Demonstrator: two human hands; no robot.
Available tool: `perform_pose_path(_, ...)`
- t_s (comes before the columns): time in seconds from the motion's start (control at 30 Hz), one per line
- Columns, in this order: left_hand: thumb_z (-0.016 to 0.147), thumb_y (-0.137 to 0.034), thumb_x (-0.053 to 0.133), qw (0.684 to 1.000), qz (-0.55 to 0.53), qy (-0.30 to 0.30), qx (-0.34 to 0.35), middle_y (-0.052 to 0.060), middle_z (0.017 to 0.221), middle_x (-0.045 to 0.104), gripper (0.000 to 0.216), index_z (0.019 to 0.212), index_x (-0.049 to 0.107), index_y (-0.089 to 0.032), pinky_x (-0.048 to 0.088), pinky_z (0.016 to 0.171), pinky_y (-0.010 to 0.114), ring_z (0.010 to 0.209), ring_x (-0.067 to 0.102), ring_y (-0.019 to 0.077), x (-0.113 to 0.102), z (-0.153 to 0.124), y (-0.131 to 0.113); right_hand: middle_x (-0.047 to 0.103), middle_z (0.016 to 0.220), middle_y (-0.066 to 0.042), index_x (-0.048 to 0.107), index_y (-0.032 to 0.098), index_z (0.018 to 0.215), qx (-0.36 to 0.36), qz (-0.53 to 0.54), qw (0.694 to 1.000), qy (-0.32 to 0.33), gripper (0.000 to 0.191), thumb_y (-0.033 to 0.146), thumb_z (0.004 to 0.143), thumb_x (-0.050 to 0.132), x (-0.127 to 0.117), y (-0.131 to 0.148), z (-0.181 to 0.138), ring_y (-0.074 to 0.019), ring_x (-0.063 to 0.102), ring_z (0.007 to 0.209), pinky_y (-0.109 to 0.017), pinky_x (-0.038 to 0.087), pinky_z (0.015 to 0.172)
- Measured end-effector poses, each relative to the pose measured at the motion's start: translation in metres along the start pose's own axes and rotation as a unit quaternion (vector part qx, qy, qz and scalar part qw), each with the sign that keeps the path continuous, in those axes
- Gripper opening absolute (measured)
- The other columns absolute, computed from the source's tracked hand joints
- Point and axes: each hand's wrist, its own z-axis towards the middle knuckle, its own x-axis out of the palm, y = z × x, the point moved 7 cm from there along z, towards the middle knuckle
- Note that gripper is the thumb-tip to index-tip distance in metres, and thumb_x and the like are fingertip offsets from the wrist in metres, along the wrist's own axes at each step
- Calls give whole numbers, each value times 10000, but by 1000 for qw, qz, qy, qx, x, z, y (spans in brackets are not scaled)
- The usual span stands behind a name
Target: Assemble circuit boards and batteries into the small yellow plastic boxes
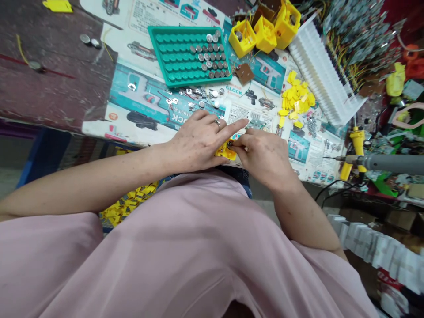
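My left hand (198, 139) and my right hand (263, 154) meet at the near edge of the table, both closed round a small yellow plastic part (224, 152). The left forefinger stretches out over it and a ring shows on another finger. My right fingertips pinch a small dark round piece (229, 143) on top of the part. Most of the yellow part is hidden under my fingers.
A green tray (172, 57) with several round metal cells lies at the back. Yellow boxes (265, 31), a heap of yellow clips (296, 99), a white ribbed rack (319, 70) and loose metal tabs (195, 97) lie around. A soldering iron (374, 162) lies at the right.
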Motion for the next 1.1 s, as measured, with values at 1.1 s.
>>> perform_pose_path(1.1,893,-406,619,977,-200,-45,51,70,1154,688,237,968,673,-188,378,1024,383,1129,594,236,-17,14,15,797,866,12,792,264,875,-4,513,841,-172,104,246,774,778,15,-38,-18,-151,752,816,-247,605,684)
